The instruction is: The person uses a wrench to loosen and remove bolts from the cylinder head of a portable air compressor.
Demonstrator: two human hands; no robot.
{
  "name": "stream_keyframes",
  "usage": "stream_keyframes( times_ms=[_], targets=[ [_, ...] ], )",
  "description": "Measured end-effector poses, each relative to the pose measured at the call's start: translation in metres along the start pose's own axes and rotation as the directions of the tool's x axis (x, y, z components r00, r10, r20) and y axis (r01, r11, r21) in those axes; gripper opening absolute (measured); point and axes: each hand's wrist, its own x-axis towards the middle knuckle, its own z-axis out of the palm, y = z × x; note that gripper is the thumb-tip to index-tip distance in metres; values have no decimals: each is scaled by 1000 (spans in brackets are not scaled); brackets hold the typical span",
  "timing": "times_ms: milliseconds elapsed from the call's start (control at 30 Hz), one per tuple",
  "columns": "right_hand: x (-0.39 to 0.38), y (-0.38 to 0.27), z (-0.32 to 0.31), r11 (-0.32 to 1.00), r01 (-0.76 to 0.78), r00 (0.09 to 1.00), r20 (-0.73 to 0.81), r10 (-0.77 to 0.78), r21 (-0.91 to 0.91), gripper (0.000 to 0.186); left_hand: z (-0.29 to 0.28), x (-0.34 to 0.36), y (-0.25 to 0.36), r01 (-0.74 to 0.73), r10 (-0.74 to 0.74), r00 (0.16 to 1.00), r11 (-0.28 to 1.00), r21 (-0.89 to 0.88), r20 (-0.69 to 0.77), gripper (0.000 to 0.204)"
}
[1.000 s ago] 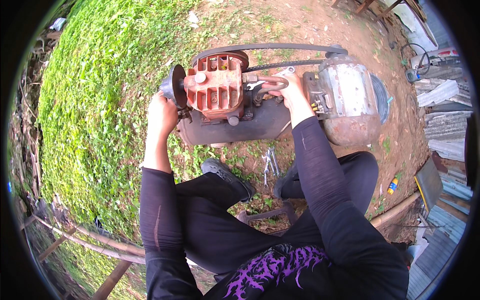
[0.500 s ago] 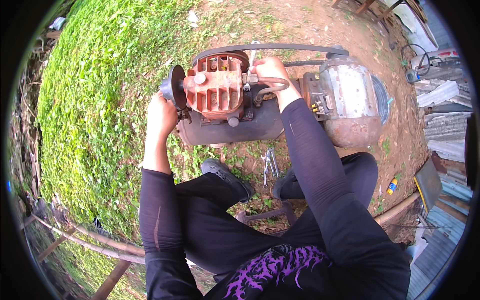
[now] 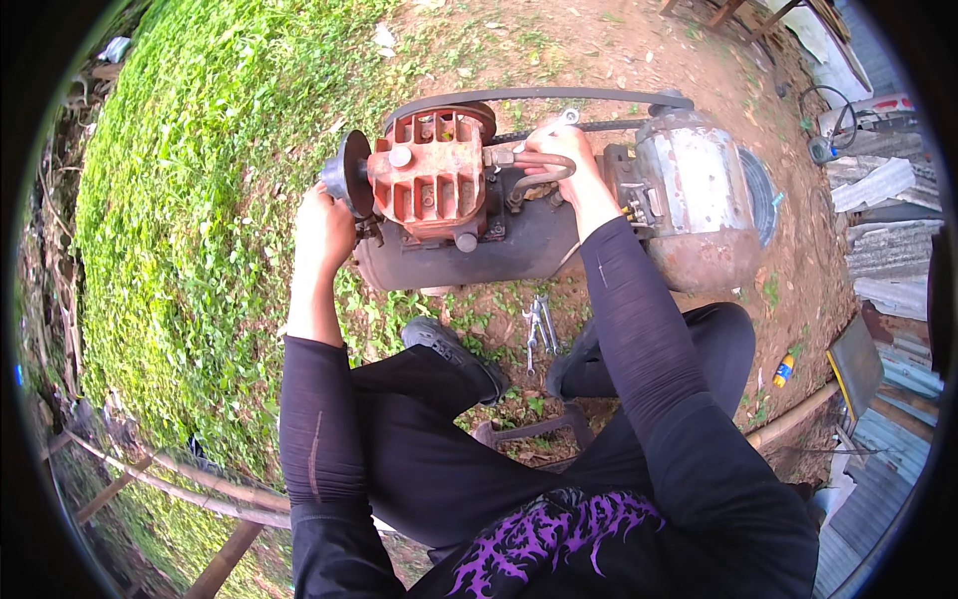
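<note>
An old air compressor lies on the ground before me: a red finned pump head (image 3: pixel 429 175), a dark tank (image 3: pixel 499 255) under it, and a grey motor (image 3: pixel 694 185) on the right, joined by a black belt (image 3: pixel 539 95). My left hand (image 3: pixel 324 230) rests on the tank's left end, just below the dark round filter (image 3: pixel 349 172). My right hand (image 3: pixel 564 160) grips a metal wrench (image 3: pixel 559 122) at the copper pipe fitting (image 3: pixel 539 165) beside the pump head.
Several wrenches (image 3: pixel 539 324) lie in the dirt between my feet, near my black shoe (image 3: pixel 449 349). Grass (image 3: pixel 200 200) covers the left. Corrugated sheets (image 3: pixel 878 190), a hose (image 3: pixel 823 120) and a small yellow bottle (image 3: pixel 785 370) sit at the right.
My right hand has moved left along the machine and up onto the pipe fitting with the wrench. My left hand has stayed on the tank end.
</note>
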Motion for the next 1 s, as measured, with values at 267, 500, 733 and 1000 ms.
stream_keyframes(
  times_ms=[267,500,733,1000],
  targets=[
    [-12,2,-3,994,-37,999,19,35,107,23,-3,0,5,127,-131,991,986,-106,-32,29],
    [-3,3,2,988,-100,994,45,95,119,18,-26,-8,41,142,-148,987,985,-101,-64,24],
    [43,-9,47,667,5,1000,-15,-25,-745,9,-11,-1,22,109,-111,994,983,-145,-10,28],
    [17,-14,17,990,-137,989,-60,135,-32,21,-6,-4,4,-3,2,1000,1000,-22,-12,24]
  ],
)
